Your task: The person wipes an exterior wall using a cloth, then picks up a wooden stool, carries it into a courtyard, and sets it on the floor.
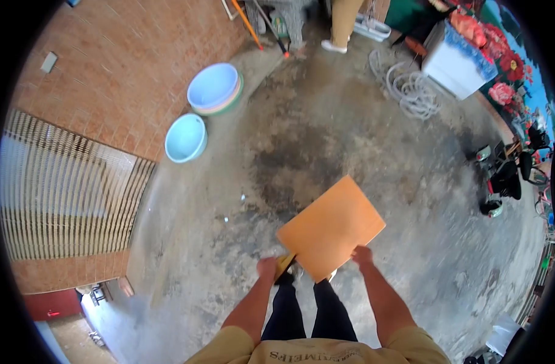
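Note:
A flat, orange-brown rectangular board (333, 227) is in front of my legs, turned at an angle with one corner pointing away from me. My right hand (362, 255) is closed on its near right edge. At the board's left side, my left hand (267, 267) is closed around a yellow thing with a dark edge (284, 266), whose kind I cannot make out. That yellow thing lies close to the board's left edge; whether the two touch is unclear. The board hides part of my feet.
A light-blue basin (186, 138) and stacked basins (213, 86) stand by the brick wall at left. A coiled hose (414, 94) lies near a white box (456, 64). Another person (344, 24) stands at the back. A parked scooter (505, 180) is at right.

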The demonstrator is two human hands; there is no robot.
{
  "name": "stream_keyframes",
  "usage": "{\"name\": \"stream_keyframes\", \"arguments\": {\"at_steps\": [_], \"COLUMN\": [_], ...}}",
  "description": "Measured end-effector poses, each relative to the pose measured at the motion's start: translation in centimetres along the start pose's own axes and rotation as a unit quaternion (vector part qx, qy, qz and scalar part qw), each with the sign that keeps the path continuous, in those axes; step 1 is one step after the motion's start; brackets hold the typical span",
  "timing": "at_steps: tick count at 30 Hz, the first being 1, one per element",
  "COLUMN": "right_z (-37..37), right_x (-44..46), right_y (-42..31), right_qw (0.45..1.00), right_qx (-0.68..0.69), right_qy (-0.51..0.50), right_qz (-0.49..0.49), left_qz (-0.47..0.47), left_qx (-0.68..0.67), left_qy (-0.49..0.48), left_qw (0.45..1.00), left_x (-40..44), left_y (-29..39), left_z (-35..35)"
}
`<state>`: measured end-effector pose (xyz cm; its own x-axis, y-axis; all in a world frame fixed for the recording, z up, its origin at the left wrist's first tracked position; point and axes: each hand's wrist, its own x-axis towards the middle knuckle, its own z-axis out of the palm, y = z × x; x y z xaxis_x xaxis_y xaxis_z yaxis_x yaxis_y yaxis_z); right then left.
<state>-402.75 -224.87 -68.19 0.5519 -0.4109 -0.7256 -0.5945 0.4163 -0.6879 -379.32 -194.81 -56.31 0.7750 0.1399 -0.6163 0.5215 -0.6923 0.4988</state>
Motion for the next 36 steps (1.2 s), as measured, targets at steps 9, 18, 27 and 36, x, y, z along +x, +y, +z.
{"name": "stream_keyframes", "arguments": {"at_steps": [9, 18, 27, 36], "right_z": [7.9, 10.5, 12.4, 15.0], "right_x": [-25.8, -55.5, -72.3, -52.6], "right_y": [-32.2, -52.9, -53.1, -47.3], "right_qw": [0.956, 0.697, 0.526, 0.899], "right_qx": [0.144, 0.003, -0.086, -0.061], "right_qy": [0.025, 0.147, -0.061, -0.138], "right_qz": [-0.254, -0.702, -0.844, -0.411], "left_qz": [-0.136, 0.050, 0.034, 0.184], "left_qx": [0.037, 0.134, 0.101, 0.056], "left_qy": [0.061, 0.054, 0.104, 0.071], "left_qw": [0.988, 0.988, 0.989, 0.979], "left_x": [-3.7, -7.2, -7.6, -6.5], "left_y": [-7.4, -2.7, -7.7, -3.2], "left_z": [-16.2, -25.5, -24.9, -27.4]}}
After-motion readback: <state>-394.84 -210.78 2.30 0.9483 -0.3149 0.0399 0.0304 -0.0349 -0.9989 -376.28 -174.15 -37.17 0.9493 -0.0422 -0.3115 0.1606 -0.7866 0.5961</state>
